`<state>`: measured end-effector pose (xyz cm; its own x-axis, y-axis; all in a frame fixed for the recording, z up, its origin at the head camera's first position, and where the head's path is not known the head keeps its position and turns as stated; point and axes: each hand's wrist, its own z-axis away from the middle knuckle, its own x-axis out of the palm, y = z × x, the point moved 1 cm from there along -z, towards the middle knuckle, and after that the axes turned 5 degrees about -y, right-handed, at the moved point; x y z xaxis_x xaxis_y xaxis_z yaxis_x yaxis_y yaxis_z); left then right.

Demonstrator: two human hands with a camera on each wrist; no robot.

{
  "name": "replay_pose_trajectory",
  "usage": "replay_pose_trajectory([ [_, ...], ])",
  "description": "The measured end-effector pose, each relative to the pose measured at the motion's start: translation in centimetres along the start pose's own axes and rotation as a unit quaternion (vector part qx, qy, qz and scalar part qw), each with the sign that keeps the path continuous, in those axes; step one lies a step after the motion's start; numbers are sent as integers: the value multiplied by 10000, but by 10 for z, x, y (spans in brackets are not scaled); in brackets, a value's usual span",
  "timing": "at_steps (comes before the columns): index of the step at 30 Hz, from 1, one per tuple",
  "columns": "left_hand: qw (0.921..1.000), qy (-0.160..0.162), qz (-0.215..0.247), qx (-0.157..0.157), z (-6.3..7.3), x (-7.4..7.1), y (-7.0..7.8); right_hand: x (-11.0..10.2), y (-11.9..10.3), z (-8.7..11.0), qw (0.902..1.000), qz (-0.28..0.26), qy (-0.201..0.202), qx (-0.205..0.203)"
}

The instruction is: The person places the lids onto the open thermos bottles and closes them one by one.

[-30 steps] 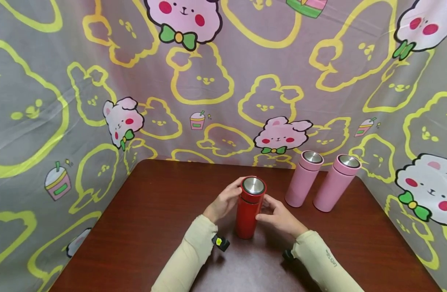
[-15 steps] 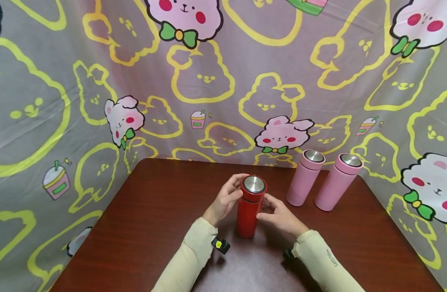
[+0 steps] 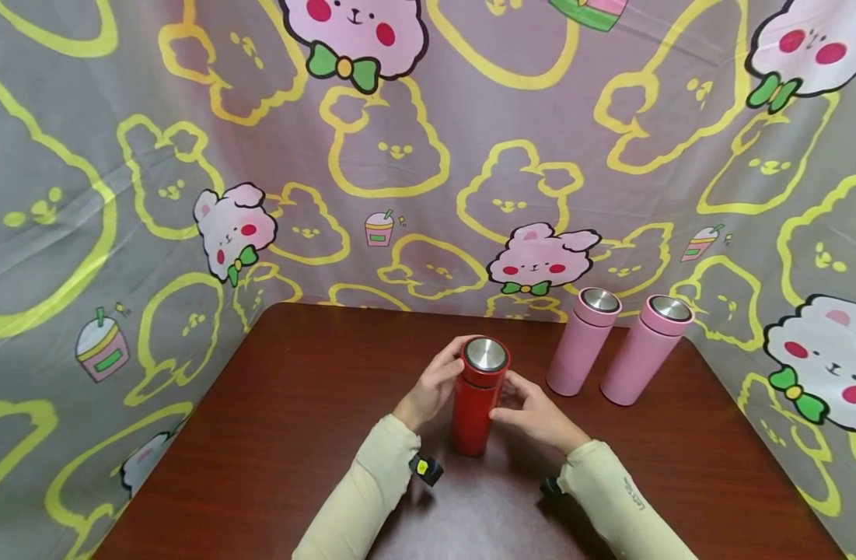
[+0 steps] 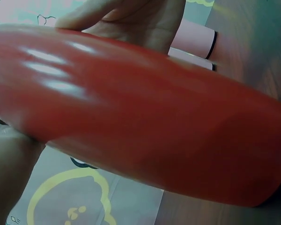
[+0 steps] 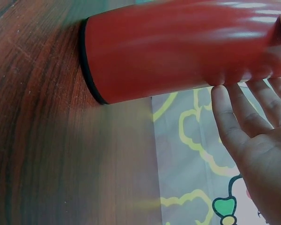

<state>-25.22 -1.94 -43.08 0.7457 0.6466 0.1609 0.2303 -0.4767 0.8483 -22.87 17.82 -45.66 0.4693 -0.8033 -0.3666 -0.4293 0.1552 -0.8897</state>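
A red thermos point(image 3: 473, 412) with a brushed metal disc on its lid stands upright in front of me on the table. My left hand point(image 3: 428, 393) holds it high on its left side, close to the lid, with its far fingers hidden behind the thermos. Lower down, my right hand point(image 3: 539, 416) grips the right side, thumb at the front and fingers toward the back. In the right wrist view, fingertips touch the red body point(image 5: 187, 51), whose black base rim meets the table. The left wrist view is filled by the glossy red side point(image 4: 145, 112).
Two pink thermoses point(image 3: 579, 350) point(image 3: 641, 358) with metal-topped lids stand side by side at the back right. The brown wooden table point(image 3: 295, 412) has cartoon-printed fabric point(image 3: 400, 171) hanging behind it and at both sides.
Both hands and the red thermos stay almost still. Only small shifts of the head view and of the left forearm show.
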Motion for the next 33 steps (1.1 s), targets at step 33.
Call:
replay_pose_trajectory([
  [33,9988,-79,-310,-373,2,1,4,1,-13,1,9999,81,4,63],
])
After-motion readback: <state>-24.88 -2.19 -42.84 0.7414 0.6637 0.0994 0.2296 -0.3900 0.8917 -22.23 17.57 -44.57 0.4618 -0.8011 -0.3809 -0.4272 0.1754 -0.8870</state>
